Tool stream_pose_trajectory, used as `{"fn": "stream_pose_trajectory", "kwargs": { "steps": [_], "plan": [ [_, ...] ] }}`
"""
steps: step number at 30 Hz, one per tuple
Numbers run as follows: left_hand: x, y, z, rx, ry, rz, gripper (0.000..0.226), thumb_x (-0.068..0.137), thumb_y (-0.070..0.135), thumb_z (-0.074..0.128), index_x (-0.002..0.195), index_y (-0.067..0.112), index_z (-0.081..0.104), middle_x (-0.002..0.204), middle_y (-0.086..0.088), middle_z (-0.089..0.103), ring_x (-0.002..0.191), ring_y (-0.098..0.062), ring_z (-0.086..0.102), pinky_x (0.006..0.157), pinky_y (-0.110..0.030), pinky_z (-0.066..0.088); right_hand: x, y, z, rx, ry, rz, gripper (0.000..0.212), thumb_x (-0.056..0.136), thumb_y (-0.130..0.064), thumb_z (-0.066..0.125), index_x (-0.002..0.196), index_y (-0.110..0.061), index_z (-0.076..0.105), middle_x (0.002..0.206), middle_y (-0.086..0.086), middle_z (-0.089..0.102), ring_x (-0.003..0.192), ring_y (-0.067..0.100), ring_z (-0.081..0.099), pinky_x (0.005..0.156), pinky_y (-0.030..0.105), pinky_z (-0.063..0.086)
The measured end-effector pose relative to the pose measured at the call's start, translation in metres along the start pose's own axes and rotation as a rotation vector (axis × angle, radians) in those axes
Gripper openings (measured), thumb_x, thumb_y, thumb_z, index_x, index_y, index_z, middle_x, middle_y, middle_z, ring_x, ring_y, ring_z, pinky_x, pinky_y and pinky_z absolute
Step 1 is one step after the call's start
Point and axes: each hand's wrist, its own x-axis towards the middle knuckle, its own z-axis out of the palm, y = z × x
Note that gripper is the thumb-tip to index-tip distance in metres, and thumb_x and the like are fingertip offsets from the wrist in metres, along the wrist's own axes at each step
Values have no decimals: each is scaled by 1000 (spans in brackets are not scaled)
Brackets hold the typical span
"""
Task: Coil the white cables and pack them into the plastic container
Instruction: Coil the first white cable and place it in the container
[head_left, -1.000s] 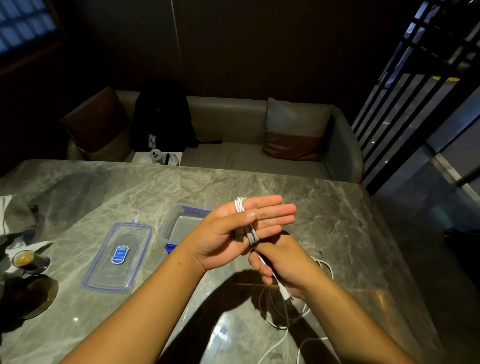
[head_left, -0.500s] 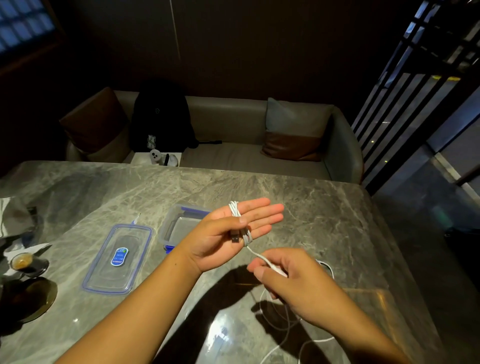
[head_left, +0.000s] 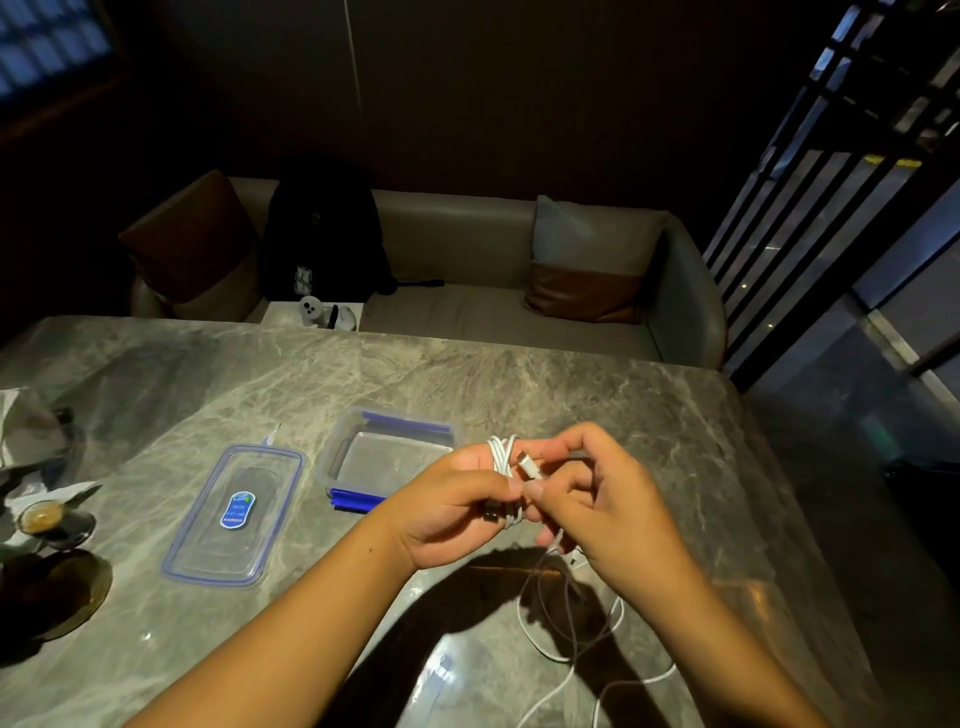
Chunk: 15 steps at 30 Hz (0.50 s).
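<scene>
A white cable coil is wound around the fingers of my left hand, whose thumb presses on it. My right hand pinches the cable's white plug end right against the coil. Another loose white cable lies in loops on the marble table below my right wrist. The clear plastic container with blue clips stands open just left of my hands, with nothing visible inside it. Its clear lid with a blue rim lies flat further left.
A small cup of coffee on a dark saucer and a dark plate sit at the table's left edge. Crumpled paper lies behind them. Beyond the table's far edge stands a sofa with cushions and a black backpack.
My left fingers have curled shut over the coil. My right hand rose from below and brought the plug end up against the coil. Both hands sit a little lower and nearer.
</scene>
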Motion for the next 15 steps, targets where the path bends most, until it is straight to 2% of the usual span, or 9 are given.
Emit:
{"fn": "stream_pose_trajectory", "kwargs": {
  "steps": [2, 4, 8, 12, 15],
  "plan": [
    [0, -2, 0, 3, 1, -25, 46, 86, -12, 40, 131, -9, 50, 121, -28, 50, 106, -34, 53, 99, -46, 43, 4, -1, -3, -207, 33, -84, 18, 88, -18, 72, 95, -31, 62, 64, 0, 67, 56, 8, 66, 55, 21, 50],
    [0, -4, 0, -20, -17, -40, 45, 87, -14, 39, 129, -6, 51, 124, -29, 51, 117, -37, 51, 112, -50, 35, 8, -3, -7, -394, 41, -169, 15, 86, -24, 73, 95, -33, 66, 62, -6, 64, 58, 6, 62, 56, 18, 48],
    [0, -3, 5, -11, -11, -63, 41, 86, -15, 39, 122, -5, 55, 116, -24, 58, 114, -31, 57, 107, -44, 42, 11, -3, -12, -609, 16, -210, 13, 86, -27, 69, 94, -33, 60, 59, -9, 58, 58, 9, 57, 55, 26, 48],
    [-2, -2, 10, -12, -12, -52, 40, 85, -15, 37, 114, 0, 61, 107, -18, 63, 104, -25, 60, 100, -37, 44, 9, -4, -12, -470, -65, -133, 17, 87, -18, 66, 82, -29, 54, 61, -3, 62, 52, 8, 56, 50, 18, 41],
    [-2, -2, 8, 15, -10, -33, 39, 84, -15, 37, 116, -5, 56, 107, -22, 58, 102, -33, 55, 96, -40, 43, 9, -7, -14, -330, -204, -57, 12, 88, -11, 62, 82, -19, 58, 65, 10, 66, 50, 19, 62, 47, 27, 48]
  ]
}}
